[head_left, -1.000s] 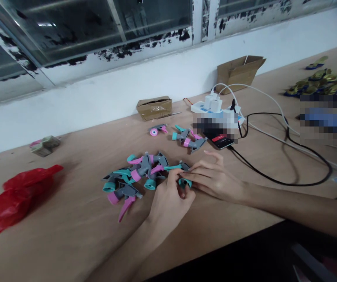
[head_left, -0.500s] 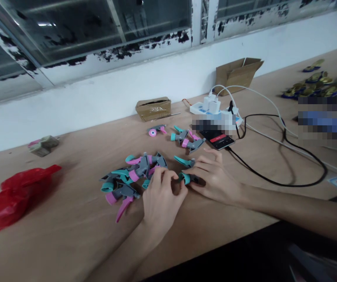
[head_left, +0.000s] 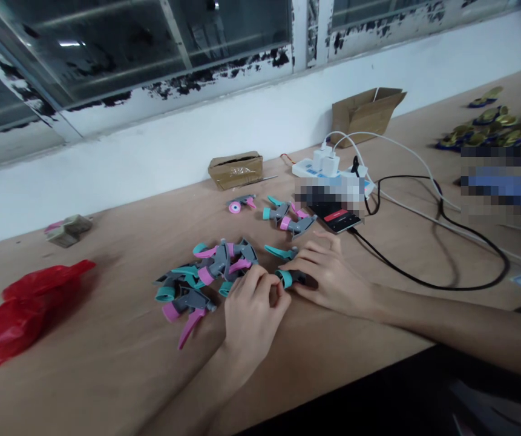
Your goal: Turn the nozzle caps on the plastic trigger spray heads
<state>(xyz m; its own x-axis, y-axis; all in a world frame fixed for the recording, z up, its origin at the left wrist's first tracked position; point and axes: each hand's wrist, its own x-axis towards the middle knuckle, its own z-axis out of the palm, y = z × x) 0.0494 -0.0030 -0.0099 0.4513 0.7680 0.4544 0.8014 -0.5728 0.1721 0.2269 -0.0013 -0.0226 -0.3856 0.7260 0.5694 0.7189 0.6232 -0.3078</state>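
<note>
My right hand (head_left: 335, 280) is wrapped over a grey trigger sprayer head with a teal collar (head_left: 284, 278) and a teal trigger, holding it low over the table. The collar points left toward my left hand (head_left: 255, 306). That hand's thumb and index finger are pinched together right beside the collar's opening; whatever lies between them is hidden. Just left of it is a heap of sprayer heads (head_left: 218, 263), grey with pink or teal collars and triggers. Farther back lie a grey and teal sprayer head (head_left: 280, 212), a grey and pink one (head_left: 300, 225) and another pink one (head_left: 241, 204).
A phone (head_left: 335, 215) on a black cable lies behind my right hand, near a power strip (head_left: 304, 169) with white chargers. Two cardboard boxes, one small (head_left: 236, 171) and one open (head_left: 363, 115), stand by the wall. Red plastic (head_left: 24, 309) lies at left, gold-and-blue parts (head_left: 482, 133) at far right.
My left hand has shifted slightly down and right, its pinch closer together. The held sprayer head's teal trigger has tipped a little left and down. My right hand has barely moved.
</note>
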